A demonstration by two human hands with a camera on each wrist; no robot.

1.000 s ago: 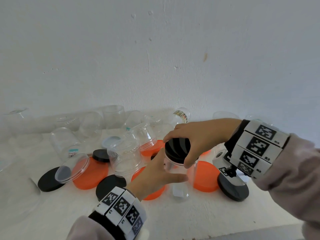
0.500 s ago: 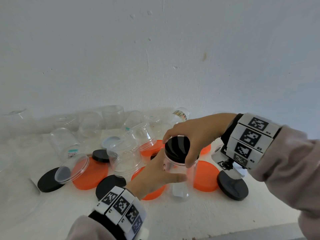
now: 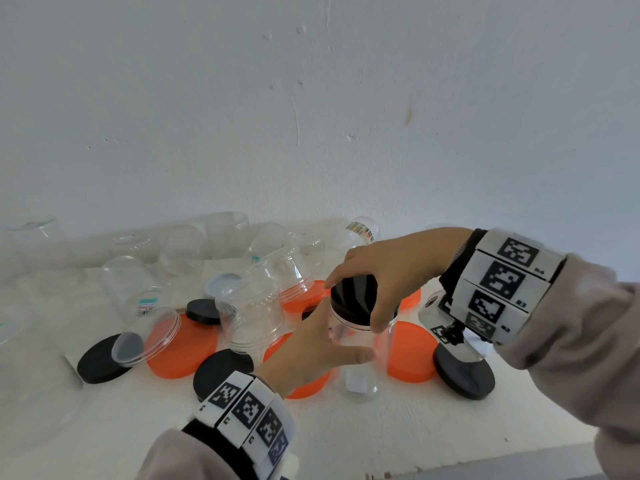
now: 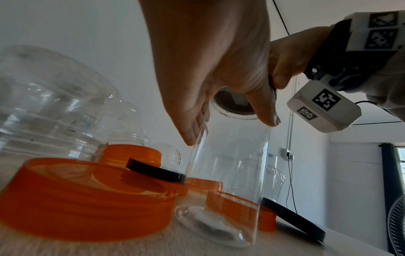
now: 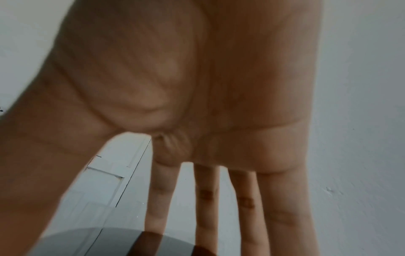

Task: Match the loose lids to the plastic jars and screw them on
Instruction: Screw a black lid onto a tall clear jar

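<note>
A tall clear jar (image 3: pixel 360 362) stands upright on the white table (image 3: pixel 381 431), with a black lid (image 3: pixel 349 296) on its mouth. My right hand (image 3: pixel 367 301) reaches over from the right and grips the lid's rim, thumb on the near side. My left hand (image 3: pixel 332 341) wraps round the jar's upper body below the lid. From the left wrist view, the left hand (image 4: pixel 230 128) holds the jar (image 4: pixel 230 181), and the lid's underside (image 4: pixel 234 104) shows through the plastic. The right wrist view shows my palm, fingers (image 5: pixel 206 199) and the lid's top (image 5: pixel 105 242).
Loose orange lids (image 3: pixel 183 348) and black lids (image 3: pixel 464 375) lie around the jar. Several clear jars (image 3: pixel 249 313) lie or stand upside down behind and to the left, up to the white wall. The table's front edge (image 3: pixel 485 455) runs just below my arms.
My right wrist has shifted slightly left while the hand keeps its grip on the black lid. The jar and my left hand have stayed in place.
</note>
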